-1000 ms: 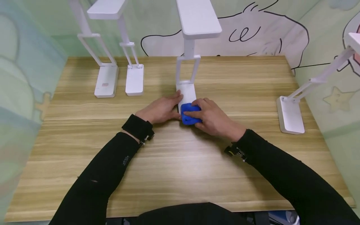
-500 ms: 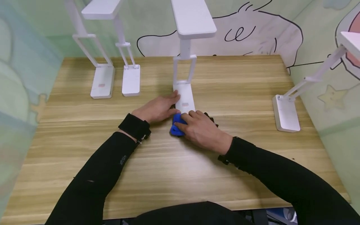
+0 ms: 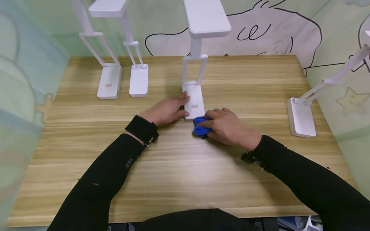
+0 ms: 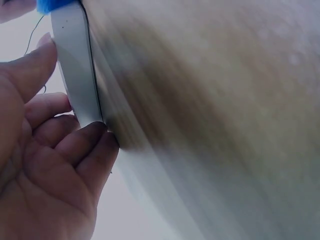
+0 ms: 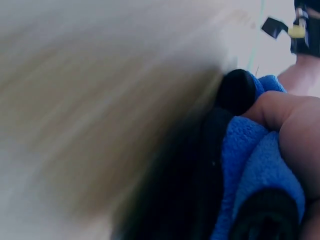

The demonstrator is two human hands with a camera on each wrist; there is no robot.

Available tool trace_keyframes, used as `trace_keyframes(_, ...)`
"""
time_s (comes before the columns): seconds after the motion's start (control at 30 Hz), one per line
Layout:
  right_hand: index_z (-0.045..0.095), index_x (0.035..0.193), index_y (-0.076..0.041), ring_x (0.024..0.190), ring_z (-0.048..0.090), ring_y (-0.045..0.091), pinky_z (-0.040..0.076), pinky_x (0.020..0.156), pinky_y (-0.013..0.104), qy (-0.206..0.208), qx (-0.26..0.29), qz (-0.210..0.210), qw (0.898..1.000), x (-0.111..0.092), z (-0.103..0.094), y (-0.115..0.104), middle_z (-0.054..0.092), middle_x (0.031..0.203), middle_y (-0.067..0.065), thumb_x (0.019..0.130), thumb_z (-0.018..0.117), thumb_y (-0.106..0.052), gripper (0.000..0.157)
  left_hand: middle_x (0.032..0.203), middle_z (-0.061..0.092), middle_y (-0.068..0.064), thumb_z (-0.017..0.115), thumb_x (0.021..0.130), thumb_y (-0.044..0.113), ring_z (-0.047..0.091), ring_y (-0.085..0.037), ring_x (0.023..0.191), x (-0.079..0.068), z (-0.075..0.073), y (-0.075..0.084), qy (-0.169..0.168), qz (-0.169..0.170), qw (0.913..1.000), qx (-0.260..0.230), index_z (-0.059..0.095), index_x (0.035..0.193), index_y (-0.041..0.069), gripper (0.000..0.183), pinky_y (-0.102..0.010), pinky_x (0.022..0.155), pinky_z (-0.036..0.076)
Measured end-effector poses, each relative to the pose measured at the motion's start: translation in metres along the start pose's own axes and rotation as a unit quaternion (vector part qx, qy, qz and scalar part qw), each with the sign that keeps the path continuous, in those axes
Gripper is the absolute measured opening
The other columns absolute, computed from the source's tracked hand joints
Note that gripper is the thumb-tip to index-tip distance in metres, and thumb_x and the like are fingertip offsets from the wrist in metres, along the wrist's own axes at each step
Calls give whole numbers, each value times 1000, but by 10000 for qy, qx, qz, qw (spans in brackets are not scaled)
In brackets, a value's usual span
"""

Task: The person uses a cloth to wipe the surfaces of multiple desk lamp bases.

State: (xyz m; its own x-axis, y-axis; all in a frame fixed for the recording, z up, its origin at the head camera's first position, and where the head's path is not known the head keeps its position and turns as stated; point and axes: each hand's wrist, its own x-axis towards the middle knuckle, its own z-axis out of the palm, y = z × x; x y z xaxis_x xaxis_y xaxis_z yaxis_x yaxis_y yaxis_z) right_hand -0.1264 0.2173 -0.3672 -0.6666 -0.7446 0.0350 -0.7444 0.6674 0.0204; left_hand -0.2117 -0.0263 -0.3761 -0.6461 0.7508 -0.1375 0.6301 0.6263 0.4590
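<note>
A white desk lamp stands upright at the middle of the table, its flat base towards me. My left hand holds the left side of that base, thumb near the front corner; in the left wrist view several fingertips lie along its edge. My right hand grips a folded blue cloth with dark edging at the front right corner of the base. Close up in the right wrist view, the plush blue cloth bunches between the fingers, with part of it hidden under them.
Two more white lamps, a left one and a narrower one, stand at the back left. Another white lamp is at the right edge of the wooden table. A printed wall rises behind.
The cloth moved off the top of the lamp base, across its front edge to the left, then back to the right corner. A small red label now shows. The left hand stayed on the base.
</note>
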Motion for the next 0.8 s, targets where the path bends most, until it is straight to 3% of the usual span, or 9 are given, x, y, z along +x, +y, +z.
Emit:
trace_keyframes(0.13,71,115,-17,92,57,25,50,75,46,-79,137,132,9998,-1,-5,-1,61,103,8,81,76,-29,36,160,14,-15,50,100,40,29,-25,139,-2,-2,0,8,-8,10000,-40,22,152,6,68,-38,113,32)
trace_keyframes(0.33,68,118,-14,92,57,27,49,73,44,370,80,-553,9978,23,6,-20,60,103,9,85,71,-27,36,160,15,-15,51,99,40,30,-26,139,-4,-2,-2,5,-62,10000,-33,22,152,6,69,-39,112,33)
trace_keyframes(0.5,70,120,-20,98,55,24,47,79,44,277,677,-762,9944,13,9,7,59,108,8,82,75,-27,39,160,15,-15,50,100,40,30,-25,139,-1,0,0,62,27,9999,-101,22,152,6,68,-38,112,33)
trace_keyframes(0.63,74,111,-21,97,55,19,49,81,41,-151,1677,-117,9856,-4,0,37,60,109,5,79,73,-20,31,160,14,-14,51,99,39,28,-24,140,-1,0,1,56,-23,9999,-91,22,152,7,69,-37,113,32)
trace_keyframes(0.7,75,106,-18,95,55,18,50,78,40,-253,2178,406,9748,-8,-8,48,60,108,4,79,71,-16,28,160,13,-14,52,99,39,27,-24,140,-1,1,1,42,-43,9999,-112,22,152,7,69,-37,113,31)
trace_keyframes(0.8,73,110,-11,96,56,21,50,78,41,5,2735,1208,9543,-4,-17,60,60,111,6,81,68,-13,29,160,14,-15,53,99,39,29,-25,139,-1,2,1,81,-6,9998,-189,22,152,6,70,-37,113,32)
